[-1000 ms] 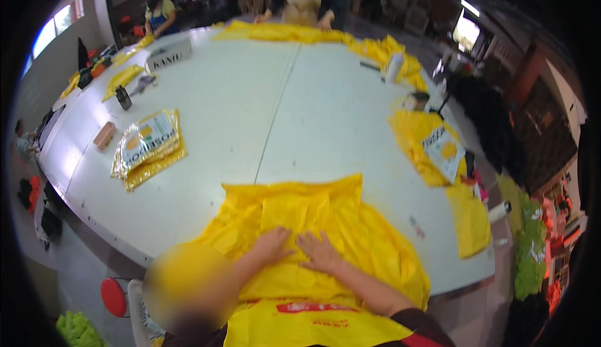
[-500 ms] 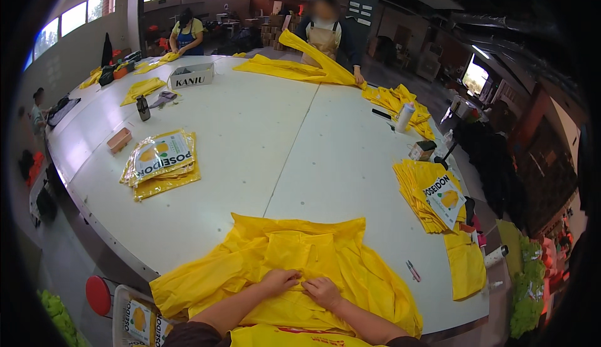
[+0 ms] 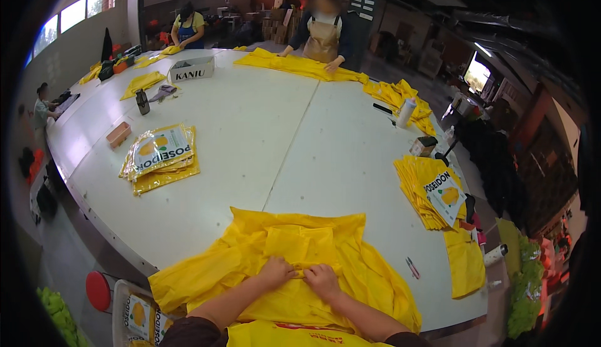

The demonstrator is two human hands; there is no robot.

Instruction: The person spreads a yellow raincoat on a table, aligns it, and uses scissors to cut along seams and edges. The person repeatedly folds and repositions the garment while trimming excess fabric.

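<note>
Garment (image 3: 300, 247) crosswise, narrow end toward far side

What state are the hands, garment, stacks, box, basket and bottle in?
Yellow garment: spread out, creased
Left hand: on garment, fingers curled
Right hand: on garment, fingers curled
Left packet stack: unevenly piled
Right stack: fanned
Pale box: open
White basket: open, holding packets
White bottle: upright

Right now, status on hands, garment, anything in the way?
Left hand, right hand: both on yellow garment. Garment spread out, creased. Small tool lies apart, right side.
</note>
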